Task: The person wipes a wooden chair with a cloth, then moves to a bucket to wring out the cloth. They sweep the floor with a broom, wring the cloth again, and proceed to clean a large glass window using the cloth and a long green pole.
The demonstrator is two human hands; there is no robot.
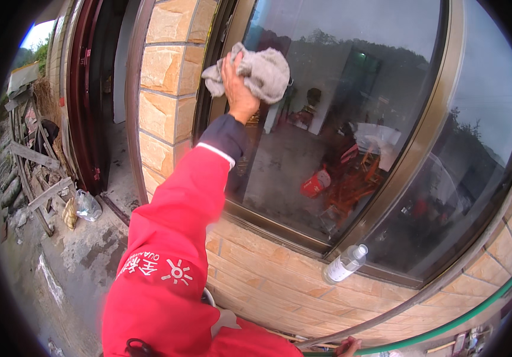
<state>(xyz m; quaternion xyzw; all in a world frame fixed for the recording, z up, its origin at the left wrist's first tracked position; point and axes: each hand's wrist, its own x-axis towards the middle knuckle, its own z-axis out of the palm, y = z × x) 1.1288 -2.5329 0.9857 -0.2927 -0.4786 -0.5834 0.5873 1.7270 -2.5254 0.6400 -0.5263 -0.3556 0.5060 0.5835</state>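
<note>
The left hand (239, 91), half closed, holds a grey cloth (268, 72). Of the right hand (347, 347), opening and hold I cannot tell.

Soft daylight; reflections on window (327, 149); fisheye-bent edges, black corners.

A crumpled greyish cloth (266, 74) is at the window pane (342, 122)'s left side.

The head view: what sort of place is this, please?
Probably the outside of a house: a large glass window, a tan tiled wall and a red door frame show it.
</note>
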